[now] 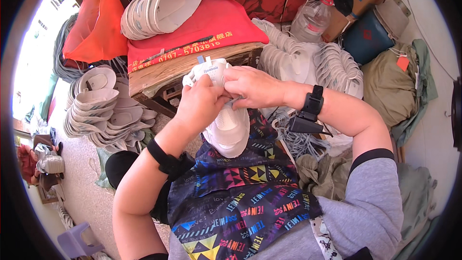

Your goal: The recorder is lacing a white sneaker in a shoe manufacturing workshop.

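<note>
A white shoe upper (226, 137) hangs over my lap, its toe toward me and its tongue (210, 71) pointing away. My left hand (202, 100) is closed on the upper's left side, thumb and fingers pinched near the lacing area. From the right, my right hand (255, 87) is closed too, its fingertips meeting the left ones over the middle of the upper. A short piece of grey shoelace (234, 100) shows between the fingertips; most of it is hidden by the hands.
Ahead stands a wooden bench (159, 81) with a red cloth (192, 33) and stacked uppers (161, 9). More uppers are piled at left (103, 103) and right (288, 50). Grey laces (305, 142) lie beside my right knee. A plastic bottle (312, 19) and blue bucket (368, 38) stand behind.
</note>
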Motion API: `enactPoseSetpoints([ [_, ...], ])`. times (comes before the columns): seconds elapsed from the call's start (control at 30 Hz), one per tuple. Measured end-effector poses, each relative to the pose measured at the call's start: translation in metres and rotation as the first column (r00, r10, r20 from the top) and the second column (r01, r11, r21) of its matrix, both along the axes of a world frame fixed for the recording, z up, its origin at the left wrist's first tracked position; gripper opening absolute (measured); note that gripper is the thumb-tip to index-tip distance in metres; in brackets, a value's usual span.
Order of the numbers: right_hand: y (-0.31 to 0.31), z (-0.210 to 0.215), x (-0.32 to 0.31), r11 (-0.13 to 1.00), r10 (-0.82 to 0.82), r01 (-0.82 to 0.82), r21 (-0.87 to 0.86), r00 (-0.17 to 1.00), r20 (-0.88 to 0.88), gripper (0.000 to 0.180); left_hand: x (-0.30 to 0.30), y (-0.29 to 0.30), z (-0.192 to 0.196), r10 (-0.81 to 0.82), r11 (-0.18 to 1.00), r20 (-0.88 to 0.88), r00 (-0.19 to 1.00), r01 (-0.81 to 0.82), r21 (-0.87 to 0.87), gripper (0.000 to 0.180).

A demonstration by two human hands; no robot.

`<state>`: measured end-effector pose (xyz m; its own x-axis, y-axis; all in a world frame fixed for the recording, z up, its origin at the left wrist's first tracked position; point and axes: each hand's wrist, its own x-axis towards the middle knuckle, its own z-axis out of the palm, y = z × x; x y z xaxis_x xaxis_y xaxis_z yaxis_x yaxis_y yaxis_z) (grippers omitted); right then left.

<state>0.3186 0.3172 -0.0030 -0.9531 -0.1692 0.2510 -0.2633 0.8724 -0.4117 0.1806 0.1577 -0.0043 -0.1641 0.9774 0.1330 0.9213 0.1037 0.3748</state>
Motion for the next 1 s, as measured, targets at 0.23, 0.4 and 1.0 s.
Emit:
enactPoseSetpoints([
  [0.23, -0.003, 0.0, 0.002, 0.999, 0.044, -0.044, 0.007, 0.999, -0.011, 0.032, -0.016, 0.017, 0.008, -0.005, 0.989, 0.19, 0.982, 0.032, -0.142, 0.02],
  [0.4, 0.002, -0.001, 0.0, 0.999, 0.024, -0.022, -0.029, 0.999, 0.043, 0.036, -0.01, 0.02, 0.008, 0.038, 0.99, 0.151, 0.988, -0.016, -0.143, 0.03],
  [1.0, -0.044, 0.027, 0.003, 0.963, -0.159, 0.204, -0.174, 0.957, 0.241, 0.017, 0.013, -0.001, -0.03, 0.177, 0.873, 0.508, 0.843, -0.373, 0.315, 0.009],
])
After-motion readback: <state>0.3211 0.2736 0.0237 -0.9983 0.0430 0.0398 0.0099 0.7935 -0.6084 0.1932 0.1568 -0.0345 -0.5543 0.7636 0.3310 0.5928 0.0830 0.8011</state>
